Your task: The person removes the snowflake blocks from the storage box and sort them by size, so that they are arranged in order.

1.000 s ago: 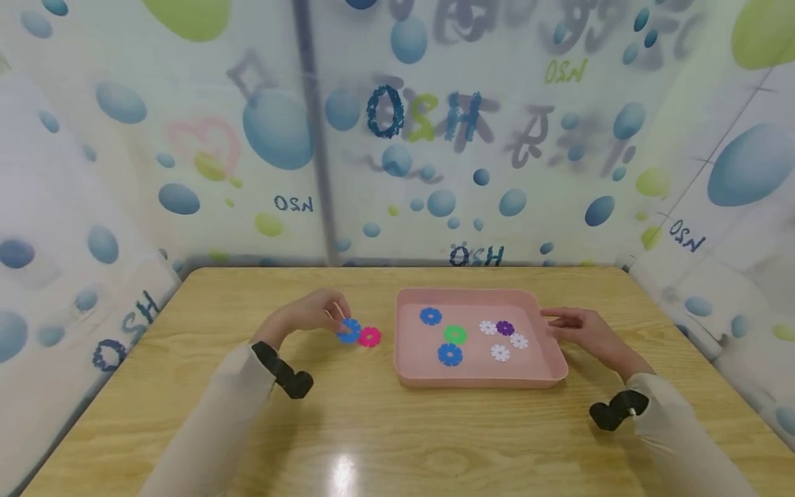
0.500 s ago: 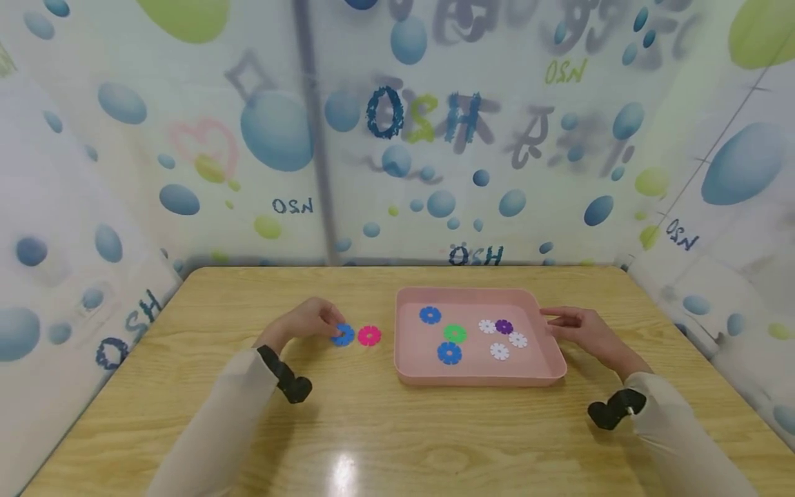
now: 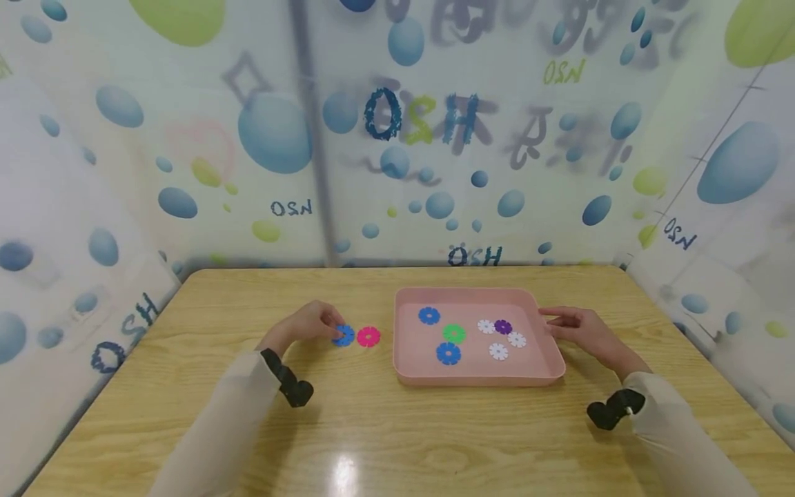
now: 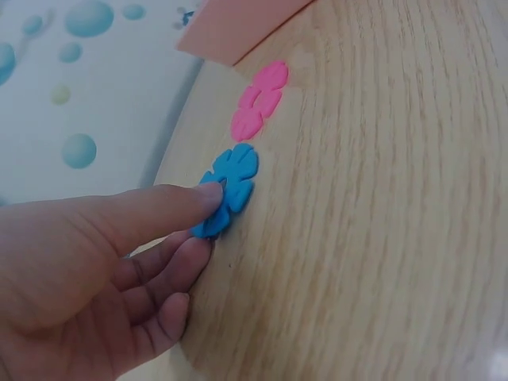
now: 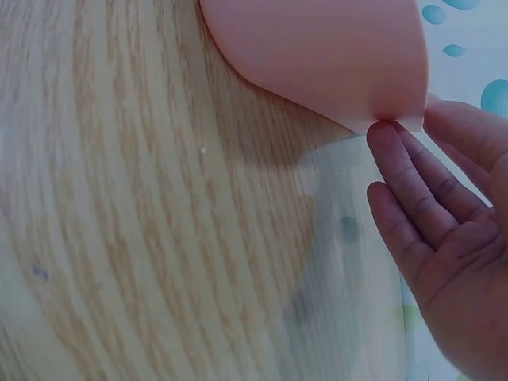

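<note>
Fingertip contact only: left hand [image 3: 307, 320] presses one finger on the flat blue flower-shaped plastic disc [image 4: 225, 190], lying on the wooden surface [image 3: 385, 428] beside a pink flower-shaped disc [image 4: 259, 100]. Best to keep pressure light and pinch its edge to lift. Right hand [image 3: 580, 330], fingers straight, steadies the pink plastic tray [image 3: 546, 359].

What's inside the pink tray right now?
In the pink tray: two blue flower discs, a green one, a purple one and three white ones. Its near wall hides a floor strip.
</note>
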Motion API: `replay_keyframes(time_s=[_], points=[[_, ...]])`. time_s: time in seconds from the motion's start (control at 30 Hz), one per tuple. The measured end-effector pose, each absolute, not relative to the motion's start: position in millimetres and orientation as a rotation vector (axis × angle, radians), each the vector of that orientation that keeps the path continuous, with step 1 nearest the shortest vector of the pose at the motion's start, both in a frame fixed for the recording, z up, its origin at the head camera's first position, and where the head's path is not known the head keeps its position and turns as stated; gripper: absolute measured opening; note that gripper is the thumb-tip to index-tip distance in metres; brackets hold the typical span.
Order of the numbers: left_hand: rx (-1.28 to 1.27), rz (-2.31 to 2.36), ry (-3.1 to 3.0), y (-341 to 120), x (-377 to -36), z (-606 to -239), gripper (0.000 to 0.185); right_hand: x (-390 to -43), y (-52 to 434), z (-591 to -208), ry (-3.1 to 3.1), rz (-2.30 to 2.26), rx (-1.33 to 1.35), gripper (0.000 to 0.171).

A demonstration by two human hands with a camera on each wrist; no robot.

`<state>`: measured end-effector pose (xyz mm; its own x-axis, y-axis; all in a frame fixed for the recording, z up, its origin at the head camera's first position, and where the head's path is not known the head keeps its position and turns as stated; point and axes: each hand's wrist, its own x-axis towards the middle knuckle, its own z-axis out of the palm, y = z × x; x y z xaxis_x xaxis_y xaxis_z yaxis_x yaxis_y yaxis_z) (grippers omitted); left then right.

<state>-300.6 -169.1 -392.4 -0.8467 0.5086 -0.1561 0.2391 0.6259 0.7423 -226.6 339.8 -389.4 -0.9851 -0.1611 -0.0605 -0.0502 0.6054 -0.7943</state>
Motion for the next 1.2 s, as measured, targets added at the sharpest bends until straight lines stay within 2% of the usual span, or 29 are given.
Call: replay_keyframes(time_s=[0.83, 1.2], points=[[0.586, 1.017, 2.575, -161, -289, -391, 0.021, -225, 342, -393, 2.711, -1.333, -0.185, 0.055], [0.685, 0.972, 2.609, -122, -285, -365, 0.019, -226, 344, -394, 2.720, -1.337, -0.197, 0.052]])
